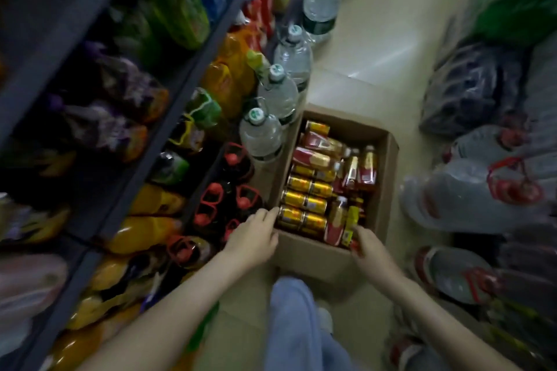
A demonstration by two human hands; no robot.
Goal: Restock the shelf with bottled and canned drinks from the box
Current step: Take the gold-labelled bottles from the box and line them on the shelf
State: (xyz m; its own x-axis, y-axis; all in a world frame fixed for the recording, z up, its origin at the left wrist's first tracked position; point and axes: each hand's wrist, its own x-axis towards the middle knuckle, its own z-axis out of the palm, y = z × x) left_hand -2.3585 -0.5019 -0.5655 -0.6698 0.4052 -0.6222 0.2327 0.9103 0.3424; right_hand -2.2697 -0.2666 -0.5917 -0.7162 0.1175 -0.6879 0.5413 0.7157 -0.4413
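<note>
left hand (256, 238) curling over box (313, 253) near-left corner | right hand (372, 250) gripping near-right rim | water bottles (262, 135) crowding its left wall | floor (376, 48) lying open beyond far edge

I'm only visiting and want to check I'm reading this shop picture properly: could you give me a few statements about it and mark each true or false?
1. The cardboard box is empty. False: it holds gold cans and red-labelled bottles.
2. The left hand and right hand are both at the box's near rim. True.
3. The gold cans stand upright. False: they lie on their sides.
4. Clear water bottles stand between the box and the shelf. True.
</note>
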